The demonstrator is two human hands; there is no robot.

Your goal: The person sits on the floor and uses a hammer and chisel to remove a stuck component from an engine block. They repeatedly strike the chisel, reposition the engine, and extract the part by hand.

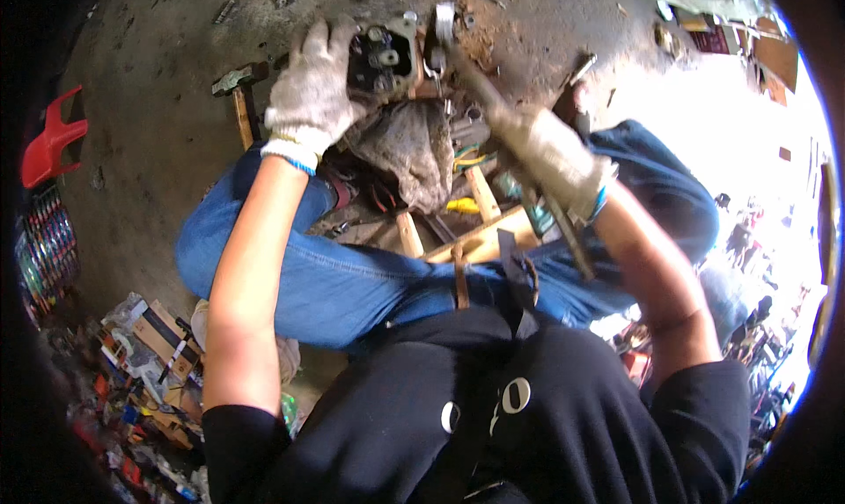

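A boxy metal engine part (pixel 385 59) with a dark, open cavity lies on the ground at the top centre. My left hand (pixel 312 86), in a whitish work glove, presses against its left side, fingers stretched along the far corner and thumb at the near edge. In a matching glove, my right hand (pixel 554 156) is closed round the long handle of a hammer (pixel 480 86). Motion smears the hammer; its head appears just right of the engine part. A dirty grey rag (pixel 409 147) lies bunched on the near side of the part.
Another hammer (pixel 234 86) lies left of my left hand. Between my legs are wooden handles (pixel 480 196), a yellow tool (pixel 463 206) and red-handled pliers (pixel 382 198). A red plastic piece (pixel 55 139) is at far left. Clutter (pixel 158 363) covers the lower left; glare washes out the right.
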